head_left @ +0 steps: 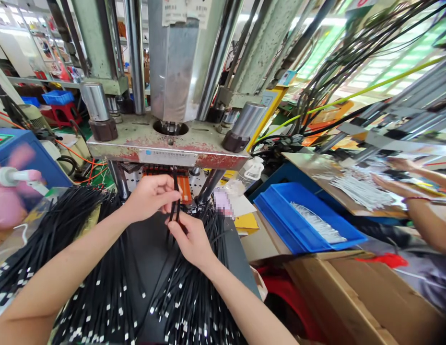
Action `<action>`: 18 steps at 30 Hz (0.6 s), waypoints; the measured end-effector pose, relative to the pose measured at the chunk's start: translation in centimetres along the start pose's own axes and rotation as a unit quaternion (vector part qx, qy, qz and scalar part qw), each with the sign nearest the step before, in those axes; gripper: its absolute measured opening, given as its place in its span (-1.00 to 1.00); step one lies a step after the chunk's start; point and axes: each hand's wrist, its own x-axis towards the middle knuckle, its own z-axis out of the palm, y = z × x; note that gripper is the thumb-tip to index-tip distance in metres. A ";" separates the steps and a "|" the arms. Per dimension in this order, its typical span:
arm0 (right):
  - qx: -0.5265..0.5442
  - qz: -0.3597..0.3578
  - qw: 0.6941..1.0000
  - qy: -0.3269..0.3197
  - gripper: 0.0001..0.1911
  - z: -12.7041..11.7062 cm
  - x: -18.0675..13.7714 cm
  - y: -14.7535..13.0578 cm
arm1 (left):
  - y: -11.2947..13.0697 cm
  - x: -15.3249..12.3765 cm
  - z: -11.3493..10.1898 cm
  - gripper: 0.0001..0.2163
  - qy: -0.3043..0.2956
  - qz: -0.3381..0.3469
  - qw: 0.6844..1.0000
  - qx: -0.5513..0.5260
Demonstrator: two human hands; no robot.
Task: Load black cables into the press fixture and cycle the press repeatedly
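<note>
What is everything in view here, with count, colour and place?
Table: one, dark, bottom centre
Held cables: at least two, black, centre
Loose cables: too many to count, black with pale ends, left and right on table
Press: one, worn green and silver, ahead
Block: count unclear, orange, low in the press
Jug: one, clear, right of press
Bins: apparently two, blue, nested, right
White cables: many, white, in bins and far right
Box: one, brown, lower right
Fan: one, pink, blurred, left edge
Stool: one, red, background left
Co-worker's hands: two, bare, right edge
Left hand: one, bare, pinching held cables
Right hand: one, bare, gripping them lower
</note>
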 end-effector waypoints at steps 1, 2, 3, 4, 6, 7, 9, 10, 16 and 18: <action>-0.039 -0.004 0.999 -0.008 -0.80 0.0 -0.3 0.4 | 0.1 0.5 0.2 -0.79 0.029 0.030 0.999 0.014; -0.067 0.000 0.998 -0.014 -0.82 -0.1 -0.5 1.0 | 0.2 1.0 0.3 -0.83 0.057 0.071 0.995 0.032; -0.087 0.010 0.996 -0.021 -0.84 -0.4 -0.5 1.6 | 0.4 1.5 0.5 -0.87 0.083 0.117 0.988 0.051; -0.101 0.019 0.994 -0.026 -0.86 -0.7 -0.2 2.2 | 0.7 2.1 0.7 -0.90 0.103 0.163 0.979 0.070; -0.126 0.027 0.991 -0.024 -0.86 -1.8 1.1 3.6 | 1.4 3.2 1.1 -0.93 0.131 0.245 0.954 0.113; -0.141 0.025 0.990 -0.014 -0.84 -2.5 2.0 4.3 | 1.7 3.7 1.1 -0.93 0.136 0.282 0.939 0.140; -0.177 0.018 0.984 0.028 -0.80 -3.8 4.3 5.8 | 2.0 4.6 1.2 -0.91 0.123 0.344 0.910 0.196; -0.192 0.021 0.980 0.055 -0.78 -4.3 5.5 6.4 | 1.7 4.9 1.2 -0.92 0.114 0.363 0.900 0.215; -0.233 0.070 0.963 0.111 -0.86 -5.3 10.5 8.8 | -5.4 5.2 0.3 -0.78 0.077 0.218 0.915 0.329; -0.240 0.084 0.961 0.106 -0.88 -5.1 11.0 8.7 | -8.0 4.8 -0.1 -0.81 -0.048 0.190 0.880 0.433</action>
